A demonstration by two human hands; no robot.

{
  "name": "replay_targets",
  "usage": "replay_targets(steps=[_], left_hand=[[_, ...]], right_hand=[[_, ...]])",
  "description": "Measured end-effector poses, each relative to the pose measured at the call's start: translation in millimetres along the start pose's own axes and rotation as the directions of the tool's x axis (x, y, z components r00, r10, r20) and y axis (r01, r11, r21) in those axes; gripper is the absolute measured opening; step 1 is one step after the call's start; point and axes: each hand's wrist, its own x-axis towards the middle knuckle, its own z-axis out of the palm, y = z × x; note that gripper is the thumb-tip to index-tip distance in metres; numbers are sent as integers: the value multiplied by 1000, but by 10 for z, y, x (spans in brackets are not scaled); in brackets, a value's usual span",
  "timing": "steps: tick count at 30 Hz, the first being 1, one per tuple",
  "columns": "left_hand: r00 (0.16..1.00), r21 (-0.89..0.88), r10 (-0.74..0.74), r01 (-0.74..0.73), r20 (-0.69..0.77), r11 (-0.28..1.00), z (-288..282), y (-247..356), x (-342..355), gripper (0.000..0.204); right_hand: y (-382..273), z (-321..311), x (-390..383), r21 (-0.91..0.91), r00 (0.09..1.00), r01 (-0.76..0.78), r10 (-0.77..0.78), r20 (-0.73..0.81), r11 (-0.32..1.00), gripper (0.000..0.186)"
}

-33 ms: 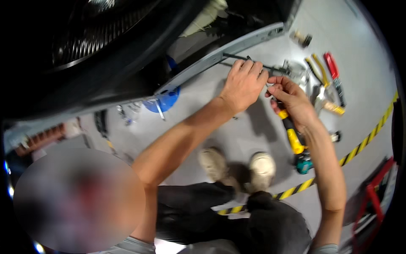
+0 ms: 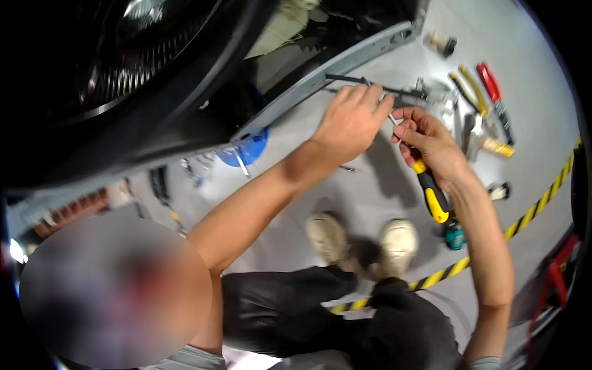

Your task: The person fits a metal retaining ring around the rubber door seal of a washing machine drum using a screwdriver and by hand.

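Note:
A screwdriver with a yellow and black handle is in my right hand, which pinches it by the shaft while the handle hangs down below the palm. Its shaft points up toward the thumb of my left hand. Curled fingers of that left hand close over a thin dark rod, which sticks out from a grey metal bar. My fingers hide the middle of the rod and the tip of the screwdriver.
A black vehicle panel with a headlight fills the upper left. On the floor at right lie red-handled pliers, yellow-handled pliers and a teal-ended tool. Yellow-black tape crosses the floor. A blue round object sits below the bar.
The view has shifted a little, so the floor tools appear farther right. My hands keep nearly the same grips, and the screwdriver's handle stands apart from the teal-ended tool more clearly.

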Motion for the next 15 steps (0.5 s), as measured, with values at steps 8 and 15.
replay_targets(steps=[8, 15], left_hand=[[821, -260, -571, 554, 8, 791, -1140, -186, -896, 25], [879, 220, -364, 438, -307, 872, -2024, 171, -765, 11]], right_hand=[[434, 363, 226, -286, 898, 440, -414, 150, 851, 19], [189, 1119, 684, -262, 791, 611, -565, 235, 747, 23]])
